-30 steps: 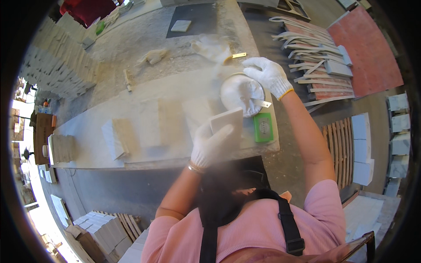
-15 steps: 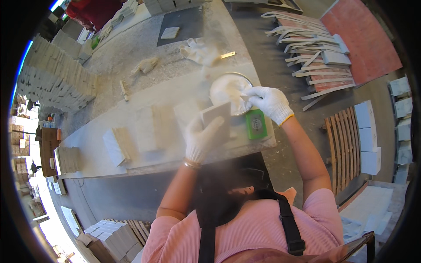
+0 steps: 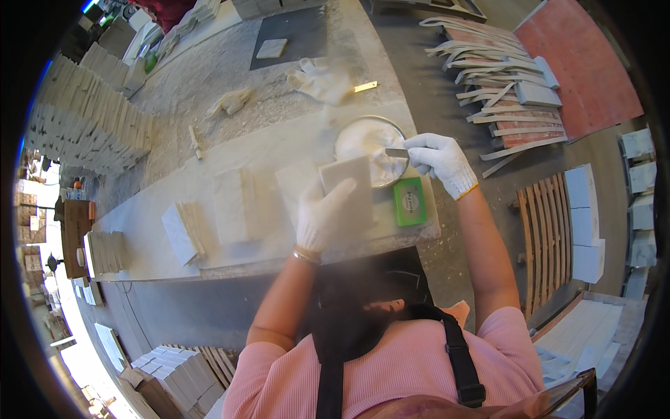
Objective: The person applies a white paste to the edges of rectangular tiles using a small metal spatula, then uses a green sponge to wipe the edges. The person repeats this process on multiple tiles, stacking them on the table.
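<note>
In my gloved left hand (image 3: 322, 218) a flat grey stone tile (image 3: 356, 199) is held up on edge, thumb across its face. My gloved right hand (image 3: 440, 164) grips a small putty knife (image 3: 396, 153), its blade above a round metal bowl (image 3: 403, 133). White paste or powder (image 3: 363, 140) fills much of that bowl. A green box (image 3: 410, 201) lies just below the bowl, close to the table's right corner. Behind the held tile, a pale tile shape (image 3: 293, 183) on the table is partly hidden and blurred.
Stacked tiles (image 3: 234, 204) and a leaning tile group (image 3: 183, 232) stand left on the dusty table (image 3: 167, 174). Beyond are white gloves (image 3: 317, 78), a yellow-handled tool (image 3: 365, 87) and a black mat (image 3: 283, 35). Tall tile stacks (image 3: 91, 119) rise far left; a wooden pallet (image 3: 541, 244) lies right.
My right hand has drawn slightly right, and the putty knife blade now shows above the paste. The tile in my left hand has turned so more of its face shows.
</note>
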A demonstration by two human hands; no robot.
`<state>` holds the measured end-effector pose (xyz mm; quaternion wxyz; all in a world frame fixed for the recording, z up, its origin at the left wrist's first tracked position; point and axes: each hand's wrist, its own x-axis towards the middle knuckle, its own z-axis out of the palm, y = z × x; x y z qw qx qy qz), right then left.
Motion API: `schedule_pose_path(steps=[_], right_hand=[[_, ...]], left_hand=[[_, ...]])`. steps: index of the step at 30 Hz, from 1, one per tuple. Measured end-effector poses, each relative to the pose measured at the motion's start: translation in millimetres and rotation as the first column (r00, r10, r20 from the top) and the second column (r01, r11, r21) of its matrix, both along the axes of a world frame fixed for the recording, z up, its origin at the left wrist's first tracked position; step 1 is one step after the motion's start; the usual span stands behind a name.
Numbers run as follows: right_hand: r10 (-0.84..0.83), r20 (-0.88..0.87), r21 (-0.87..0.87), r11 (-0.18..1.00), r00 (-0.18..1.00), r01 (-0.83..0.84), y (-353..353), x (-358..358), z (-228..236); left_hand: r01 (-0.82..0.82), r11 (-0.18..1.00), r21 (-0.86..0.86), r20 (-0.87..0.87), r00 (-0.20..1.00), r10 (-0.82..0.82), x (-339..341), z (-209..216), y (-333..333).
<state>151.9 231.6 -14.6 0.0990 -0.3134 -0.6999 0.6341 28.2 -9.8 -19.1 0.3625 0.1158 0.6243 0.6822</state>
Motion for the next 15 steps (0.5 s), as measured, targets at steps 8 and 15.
schedule_pose_path(steps=[8,15], right_hand=[[-0.004,-0.099,0.012,1.0,0.995,0.006,-8,-1,38],[0.067,-0.178,0.184,0.982,0.982,-0.033,-19,-9,43]], left_hand=[[0.06,0.998,0.021,0.049,0.997,-0.061,-12,-4,7],[0.072,0.996,0.045,0.066,0.995,-0.075,-14,-5,12]])
